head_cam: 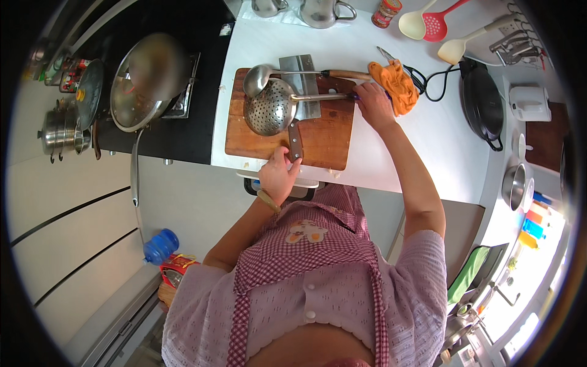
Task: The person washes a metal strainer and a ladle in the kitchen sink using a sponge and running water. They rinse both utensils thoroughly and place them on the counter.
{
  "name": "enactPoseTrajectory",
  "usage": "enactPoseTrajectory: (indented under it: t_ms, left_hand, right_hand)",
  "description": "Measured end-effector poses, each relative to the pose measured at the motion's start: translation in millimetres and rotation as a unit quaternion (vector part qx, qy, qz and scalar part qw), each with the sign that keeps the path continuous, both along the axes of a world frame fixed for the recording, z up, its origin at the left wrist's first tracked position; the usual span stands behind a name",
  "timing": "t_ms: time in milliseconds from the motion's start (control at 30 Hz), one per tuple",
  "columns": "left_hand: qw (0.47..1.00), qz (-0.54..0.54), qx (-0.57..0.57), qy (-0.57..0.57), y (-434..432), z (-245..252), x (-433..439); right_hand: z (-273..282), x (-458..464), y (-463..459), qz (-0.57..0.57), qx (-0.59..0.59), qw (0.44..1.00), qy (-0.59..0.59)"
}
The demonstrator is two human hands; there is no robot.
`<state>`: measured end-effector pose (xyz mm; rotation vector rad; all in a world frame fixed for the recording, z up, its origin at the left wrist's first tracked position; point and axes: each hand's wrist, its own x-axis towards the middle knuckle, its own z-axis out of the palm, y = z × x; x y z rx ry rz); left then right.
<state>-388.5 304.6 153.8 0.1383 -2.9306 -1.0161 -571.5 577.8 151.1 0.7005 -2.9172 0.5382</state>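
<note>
On a wooden cutting board (250, 149) lies a cleaver (303, 85), its blade partly covered by utensils. My left hand (277, 178) is at the end of the cleaver's brown handle, thumb by the tip; whether it grips the handle is unclear. A perforated metal skimmer (270, 110) rests across the board and blade. My right hand (375, 106) has its fingers around the purple end of the skimmer's handle. Above the skimmer, a steel ladle (257, 79) with a wooden handle reaches toward a crumpled orange cloth (398, 87), just beyond my right hand.
Left, a pan (137, 108) stands on the black cooktop (197, 137), its handle jutting past the counter edge. Black-handled scissors (414, 77) lie partly under the cloth. A black electric pan (481, 101) stands at right. Metal pitchers (321, 13) and a jar (386, 13) line the back.
</note>
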Motion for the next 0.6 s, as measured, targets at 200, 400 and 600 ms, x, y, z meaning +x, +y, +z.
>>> enactPoseTrajectory:
  t_ms: [200,400,600]
  left_hand:
    - [0.999,-0.018,-0.035,0.007,2.3,0.9,-2.1]
    - [0.994,-0.011,-0.081,-0.07,10.5,0.4,-13.0]
    - [0.991,0.044,-0.12,-0.033,4.0,-6.3,-19.6]
  right_hand:
    - [9.0,13.7,-3.1,-0.075,-0.089,0.992,0.049]
    - [-6.7,79.5,64.6,-0.279,-0.095,0.954,0.05]
    - [-14.4,77.6,99.0,-0.315,-0.072,0.945,0.04]
